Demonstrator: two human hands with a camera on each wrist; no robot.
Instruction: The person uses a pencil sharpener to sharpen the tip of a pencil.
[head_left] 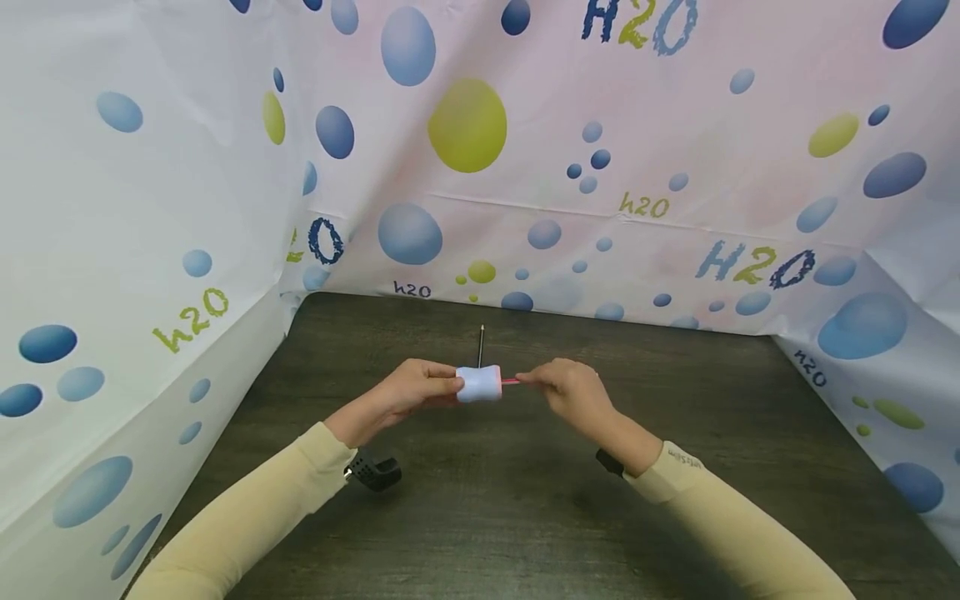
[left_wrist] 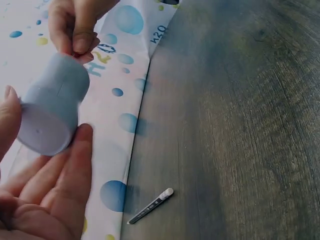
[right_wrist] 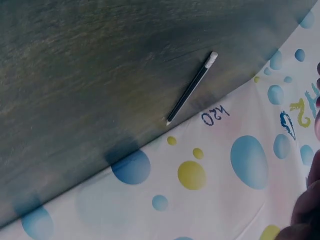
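Over the table, my left hand (head_left: pixel 412 387) holds a light blue, waisted pencil sharpener (head_left: pixel 478 384) sideways, thumb on the near side and fingers behind. Its pink end faces right, and a thin red pencil (head_left: pixel 510 381) sticks out there. The thumb and fingers of my right hand (head_left: pixel 573 392) pinch that pencil, covering most of it. In the left wrist view the flat base of the sharpener (left_wrist: pixel 46 131) shows between my left thumb and fingers. A black pencil with a white end (right_wrist: pixel 191 88) lies on the table; in the head view the sharpener overlaps its near end.
The dark wood-grain table (head_left: pixel 480 517) is bordered at the back and sides by a white sheet (head_left: pixel 562 167) printed with bubbles and "H2O". Dark straps (head_left: pixel 372 471) circle both wrists below pale yellow sleeves (head_left: pixel 262 508).
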